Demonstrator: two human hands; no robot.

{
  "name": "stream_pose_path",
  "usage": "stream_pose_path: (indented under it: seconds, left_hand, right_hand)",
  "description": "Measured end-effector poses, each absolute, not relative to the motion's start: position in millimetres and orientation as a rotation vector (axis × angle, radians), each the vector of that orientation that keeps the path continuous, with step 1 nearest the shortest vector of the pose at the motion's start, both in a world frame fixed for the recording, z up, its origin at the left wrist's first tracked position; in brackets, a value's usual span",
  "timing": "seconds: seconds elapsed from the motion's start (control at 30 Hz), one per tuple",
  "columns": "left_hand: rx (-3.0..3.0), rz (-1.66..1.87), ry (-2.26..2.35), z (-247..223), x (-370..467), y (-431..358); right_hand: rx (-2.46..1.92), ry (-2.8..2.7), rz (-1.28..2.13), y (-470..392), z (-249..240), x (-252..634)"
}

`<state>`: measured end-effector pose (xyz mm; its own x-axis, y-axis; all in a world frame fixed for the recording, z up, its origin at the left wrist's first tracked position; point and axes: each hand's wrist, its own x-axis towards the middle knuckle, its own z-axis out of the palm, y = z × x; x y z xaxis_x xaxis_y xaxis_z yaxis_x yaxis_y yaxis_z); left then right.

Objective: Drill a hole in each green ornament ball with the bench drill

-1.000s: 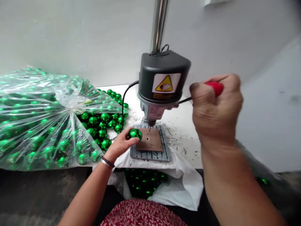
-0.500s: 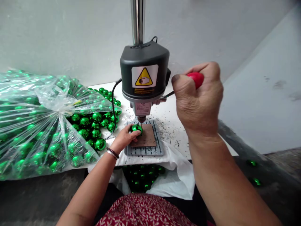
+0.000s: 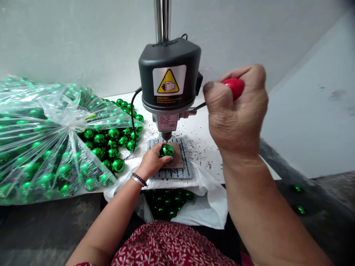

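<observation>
Between the thumb and fingers of my left hand point(image 3: 153, 159) is a shiny green ball point(image 3: 166, 150), held over a brown board point(image 3: 178, 161) on the grey base plate point(image 3: 186, 173). The tip of the drill bit point(image 3: 166, 142) is at the top of the ball; whether it has gone in I cannot tell. My right hand point(image 3: 237, 114) is wrapped round the red knob point(image 3: 234, 88) of the lever on the dark drill press point(image 3: 169, 77). A hand-warning label is on the drill's front.
A clear plastic bag point(image 3: 55, 147) full of green balls lies at the left, with loose balls point(image 3: 113, 133) spilling beside it. Dark shavings litter the white table point(image 3: 206, 155). More balls point(image 3: 166, 203) sit in a white sack point(image 3: 213, 207) below the edge. Two balls lie on the floor at right.
My left hand has moved the ball rightward, from beside the drill bit to directly under it. My right hand stays on the lever knob. The view has shifted slightly.
</observation>
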<state>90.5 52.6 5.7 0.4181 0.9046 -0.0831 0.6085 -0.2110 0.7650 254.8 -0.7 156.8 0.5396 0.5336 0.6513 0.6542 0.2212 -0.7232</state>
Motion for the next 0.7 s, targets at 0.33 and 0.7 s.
stream_pose_path:
  seconds: [0.33,0.7]
  left_hand:
    - [1.942,0.506,1.253,0,90,52]
    - [1.954,0.548,1.237,-6,90,52]
  right_hand:
    - [-1.363,-1.1,-0.195,-9,145,256]
    - [-1.356,-1.198,-0.42,-27,111,256]
